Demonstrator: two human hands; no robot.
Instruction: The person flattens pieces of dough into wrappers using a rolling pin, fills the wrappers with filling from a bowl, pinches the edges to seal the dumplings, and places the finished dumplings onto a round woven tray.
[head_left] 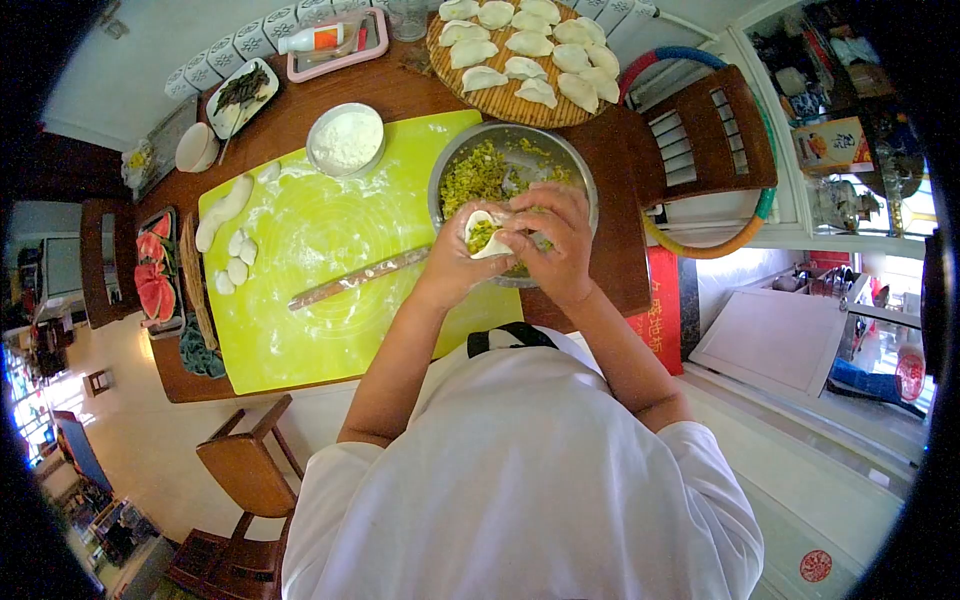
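Cupped in my left hand [452,262] is a dumpling wrapper [494,247] with green and yellow filling showing in its open middle. My right hand [556,242] is curled, its thumb and fingers at the wrapper's right edge. Both hands are over the near side of a metal bowl [436,190] of chopped filling [475,172]. Just left of my left hand, a floured rolling pin [350,282] lies slantwise on the yellow-green mat [300,345]. Small dough pieces [237,270] and a dough roll [225,212] rest at the mat's left side.
Folded dumplings [530,43] sit on a round woven tray [500,98] behind the bowl. A flour bowl [346,140] stands on the mat's far edge. Watermelon slices [155,270], a white bowl [197,148] and a pink tray [372,50] line the table. A wooden chair [705,140] is at right.
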